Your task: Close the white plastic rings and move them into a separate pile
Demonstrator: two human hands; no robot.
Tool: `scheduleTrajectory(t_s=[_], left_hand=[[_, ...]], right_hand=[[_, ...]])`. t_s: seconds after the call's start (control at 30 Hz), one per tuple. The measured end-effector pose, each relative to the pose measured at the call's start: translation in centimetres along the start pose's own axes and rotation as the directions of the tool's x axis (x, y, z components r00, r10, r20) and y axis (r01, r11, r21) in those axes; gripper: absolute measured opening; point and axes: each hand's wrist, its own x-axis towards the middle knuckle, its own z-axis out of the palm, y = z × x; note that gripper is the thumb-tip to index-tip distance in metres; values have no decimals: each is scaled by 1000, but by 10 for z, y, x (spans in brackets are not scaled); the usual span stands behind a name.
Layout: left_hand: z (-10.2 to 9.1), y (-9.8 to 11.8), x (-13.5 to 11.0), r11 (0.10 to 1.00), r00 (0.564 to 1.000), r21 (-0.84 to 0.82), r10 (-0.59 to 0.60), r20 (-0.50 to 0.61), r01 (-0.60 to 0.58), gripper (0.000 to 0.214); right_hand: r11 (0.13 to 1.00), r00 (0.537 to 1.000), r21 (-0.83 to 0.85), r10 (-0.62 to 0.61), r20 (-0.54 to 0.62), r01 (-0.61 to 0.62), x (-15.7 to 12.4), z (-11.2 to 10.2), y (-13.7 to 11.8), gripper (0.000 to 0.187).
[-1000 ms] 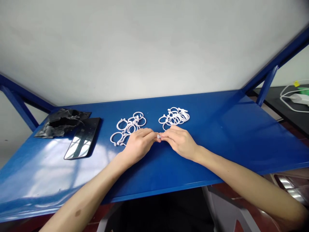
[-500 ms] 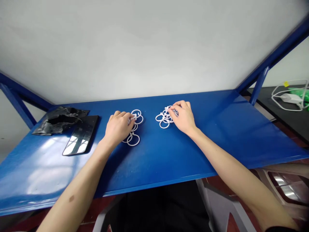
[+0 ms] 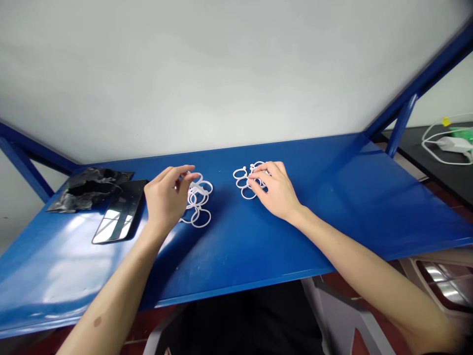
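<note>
Head view, contents as we list them.

Item: left hand [image 3: 167, 197], raised over the left-hand cluster of white rings [image 3: 201, 190]. Its fingers are curled, forefinger and thumb close to each other at the tips with a rounded space behind them. White plastic shows at the tips; we cannot tell whether a ring is pinched there.

Item: that left cluster, open loops with small knobbed ends, overlapping on the blue tabletop [image 3: 240, 246], partly hidden by the hand.

Item: right hand [image 3: 276, 193], palm down, fingers bent, thumb and forefinger tips nearly together at the right-hand cluster of white rings [image 3: 248, 186]. Its hold, if any, we cannot make out. Several loops of this cluster lie flat to the left of the fingers; others are covered.

Item: black phone [image 3: 120, 213], flat and glossy, well to the left of the left cluster, its screen reflecting bright panes.

Item: crumpled black plastic bag [image 3: 88, 188], mouth gaping, beside the phone's far end.

Item: white cable with a plug block [image 3: 454, 144], on a dark surface [image 3: 414, 140] at far right, near something green [image 3: 463, 133].
</note>
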Motion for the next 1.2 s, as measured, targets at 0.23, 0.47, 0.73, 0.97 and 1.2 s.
scheduleTrajectory(t_s=[0.23, 0.47, 0.73, 0.97, 1.2], left_hand=[[4, 17, -5, 925, 945, -276, -187, 268, 261, 28], [13, 26, -10, 767, 847, -476, -162, 506, 431, 32], [19, 28, -17, 762, 767, -507, 23, 642, 402, 33], [24, 22, -17, 842, 837, -380, -142, 529, 383, 33], [15, 7, -8, 963, 904, -91, -203, 377, 255, 24]], right_hand=[[980, 977, 166, -135, 163, 108, -7, 0, -24, 19], [959, 941, 281, -109, 322, 15, -11, 5, -27, 32], [954, 916, 293, -65, 396, -59, -11, 9, -31, 28], [887, 947, 437, -1, 320, -147, -16, 13, -23, 44], [906, 980, 410, 21, 199, -102, -15, 5, -16, 37]])
